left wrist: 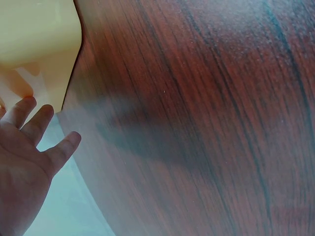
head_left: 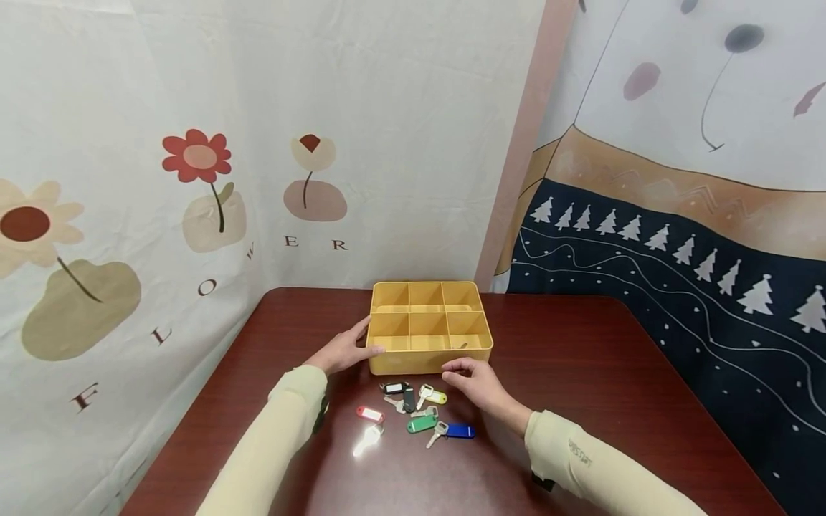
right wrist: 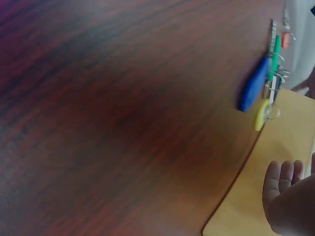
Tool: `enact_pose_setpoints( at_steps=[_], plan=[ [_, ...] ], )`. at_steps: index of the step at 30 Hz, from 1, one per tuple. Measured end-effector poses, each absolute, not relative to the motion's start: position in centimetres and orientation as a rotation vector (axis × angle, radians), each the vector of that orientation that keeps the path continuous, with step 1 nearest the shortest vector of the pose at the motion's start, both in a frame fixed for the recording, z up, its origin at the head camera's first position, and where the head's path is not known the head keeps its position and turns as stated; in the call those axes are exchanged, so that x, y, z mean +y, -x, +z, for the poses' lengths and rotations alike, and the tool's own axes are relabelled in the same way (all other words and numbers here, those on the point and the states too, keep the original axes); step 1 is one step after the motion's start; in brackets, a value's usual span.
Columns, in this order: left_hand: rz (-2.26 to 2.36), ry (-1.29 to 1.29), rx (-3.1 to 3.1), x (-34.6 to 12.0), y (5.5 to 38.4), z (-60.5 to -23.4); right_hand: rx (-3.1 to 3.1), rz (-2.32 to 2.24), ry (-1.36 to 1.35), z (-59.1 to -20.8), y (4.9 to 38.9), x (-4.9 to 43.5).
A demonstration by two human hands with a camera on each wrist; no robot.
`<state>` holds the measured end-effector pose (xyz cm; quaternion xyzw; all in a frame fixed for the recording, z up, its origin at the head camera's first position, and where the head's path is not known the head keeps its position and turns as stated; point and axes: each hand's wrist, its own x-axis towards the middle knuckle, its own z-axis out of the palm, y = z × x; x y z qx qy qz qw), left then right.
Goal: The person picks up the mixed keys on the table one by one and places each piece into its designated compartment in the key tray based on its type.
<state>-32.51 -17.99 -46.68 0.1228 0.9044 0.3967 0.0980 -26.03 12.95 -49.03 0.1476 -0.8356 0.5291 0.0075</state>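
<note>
A yellow box [head_left: 431,362] divided into several compartments stands on the table. My left hand [head_left: 345,351] rests against its front left corner, thumb at the front and the other fingers along the side. In the left wrist view, the fingers [left wrist: 35,129] are straight and spread at the box's wall. Close to the front wall is my right hand [head_left: 480,387], its fingers loosely bent with nothing visible in them. Before the box lie keys with a red tag [head_left: 371,414], a green tag [head_left: 422,423], a blue tag [head_left: 460,431], a yellow tag [head_left: 437,396] and black tags [head_left: 409,400].
A small thin object [head_left: 461,347] lies in the front right compartment. The dark red wooden table [head_left: 568,358] extends to both sides of the box. Behind it hangs a printed white cloth [head_left: 400,143], with a dark tree-patterned cloth [head_left: 645,287] on the right.
</note>
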Motion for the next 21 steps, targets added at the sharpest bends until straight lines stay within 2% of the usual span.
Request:
enact_pose_setpoints(
  at_steps=[9, 21],
  plan=[
    [1.173, -0.363, 2.679, -18.0, 32.6, -46.9, -2.663, 1.590, -0.573, -50.6, 26.6, 12.6],
    [1.176, -0.369, 2.673, -18.0, 32.6, -46.9, -2.720, 1.452, -0.702, -50.7, 26.8, 11.5]
  ],
)
